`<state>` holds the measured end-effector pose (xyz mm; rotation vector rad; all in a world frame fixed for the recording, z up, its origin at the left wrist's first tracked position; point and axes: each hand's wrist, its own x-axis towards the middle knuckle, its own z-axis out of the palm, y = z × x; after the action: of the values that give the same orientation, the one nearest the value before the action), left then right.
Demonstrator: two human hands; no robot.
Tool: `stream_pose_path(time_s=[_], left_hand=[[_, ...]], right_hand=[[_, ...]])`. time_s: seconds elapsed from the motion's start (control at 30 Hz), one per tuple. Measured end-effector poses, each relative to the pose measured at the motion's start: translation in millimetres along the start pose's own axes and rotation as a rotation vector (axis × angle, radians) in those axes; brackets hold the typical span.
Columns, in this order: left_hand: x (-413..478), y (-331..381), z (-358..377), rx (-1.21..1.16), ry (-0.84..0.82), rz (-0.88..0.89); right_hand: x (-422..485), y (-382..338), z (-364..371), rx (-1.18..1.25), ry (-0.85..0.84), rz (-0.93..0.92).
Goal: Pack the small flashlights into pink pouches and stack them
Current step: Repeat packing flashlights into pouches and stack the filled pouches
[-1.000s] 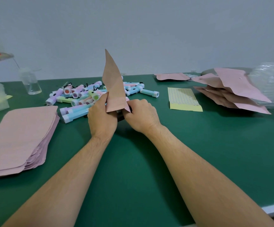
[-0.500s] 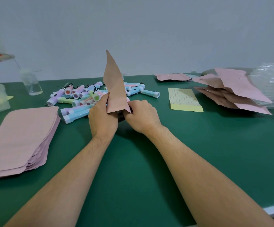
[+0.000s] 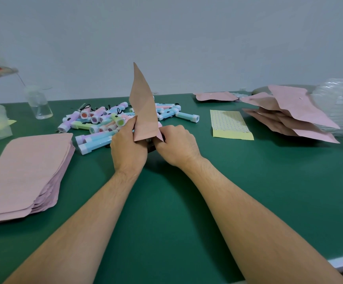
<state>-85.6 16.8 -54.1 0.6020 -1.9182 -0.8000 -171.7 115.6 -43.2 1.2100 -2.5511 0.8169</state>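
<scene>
You gripped the pink pouch [image 3: 144,111] upright just before the flashlights [image 3: 102,124], both hands pinching its lower edge: left hand [image 3: 128,146], right hand [image 3: 176,145].

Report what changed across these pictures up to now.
Nothing visibly changed. The left hand and right hand still grip the lower end of the upright pink pouch. The flashlight pile, the flat pouch stack on the left and the pouch pile on the right lie where they were.

Pouch stack [image 3: 22,171] left, flashlights [image 3: 109,121] behind, filled pouches [image 3: 289,115] right
</scene>
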Motion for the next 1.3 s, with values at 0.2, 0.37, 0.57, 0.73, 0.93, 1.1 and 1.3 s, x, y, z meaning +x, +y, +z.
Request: stream_pose_path(time_s=[0.2,0.37,0.57,0.73,0.93,1.1,1.3], left_hand=[[-1.2,1.2,-0.5,0.002,-0.005,-0.012],[-0.9,2.1,-0.8,0.007,-0.018,-0.013],[-0.6,3.0,0.3,0.041,-0.027,-0.003],[0.5,-0.1,1.4,0.0,-0.014,0.03],[1.4,-2.3,2.1,-0.053,-0.037,0.02],[1.9,-5.6,2.3,-0.068,-0.017,0.004],[3.2,-8.4,4.2,-0.097,-0.027,-0.007]], right_hand=[[-0.2,0.4,0.5,-0.001,0.003,0.001],[0.9,0.7,0.9,-0.016,0.007,0.004],[-0.9,-5.8,-0.2,0.114,-0.086,0.078],[-3.7,-8.8,0.9,0.13,-0.031,0.034],[-1.0,-2.4,1.8,0.025,0.014,-0.006],[0.9,-0.7,0.6,-0.018,0.007,0.019],[-0.1,1.5,-0.6,-0.004,-0.009,0.025]])
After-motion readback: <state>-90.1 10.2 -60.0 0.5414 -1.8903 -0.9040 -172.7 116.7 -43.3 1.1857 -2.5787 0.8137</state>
